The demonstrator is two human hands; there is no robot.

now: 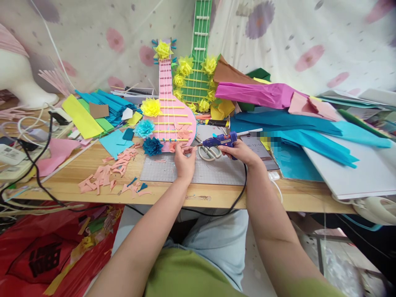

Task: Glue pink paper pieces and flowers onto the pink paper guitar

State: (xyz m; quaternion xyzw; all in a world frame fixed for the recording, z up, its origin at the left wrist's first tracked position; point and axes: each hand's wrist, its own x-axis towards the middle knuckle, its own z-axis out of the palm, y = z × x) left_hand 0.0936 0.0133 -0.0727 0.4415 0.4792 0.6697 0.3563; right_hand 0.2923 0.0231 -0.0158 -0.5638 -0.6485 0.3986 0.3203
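My right hand (241,152) is wrapped round a blue hot glue gun (219,140), a white glue stick poking from its back. The gun's nozzle points left, close to the fingertips of my left hand (185,163). Those fingers pinch a small piece of peach crepe paper (189,149), mostly covered by the hand. Just behind stands a pink paper lute (161,90) with white strings, yellow bars and yellow, light-blue and dark-blue paper flowers. Peach paper pieces (183,131) rest against its lower body. Beneath the gun lie white-handled scissors (210,153) on a grey cutting mat (167,169).
Peach paper scraps (105,173) litter the table's left. A green paper instrument (199,82) leans behind. Folded crepe paper (256,95) piles up at right, beside a phone (260,152). The gun's black cord (239,198) hangs over the front edge. A red bag (46,243) sits below left.
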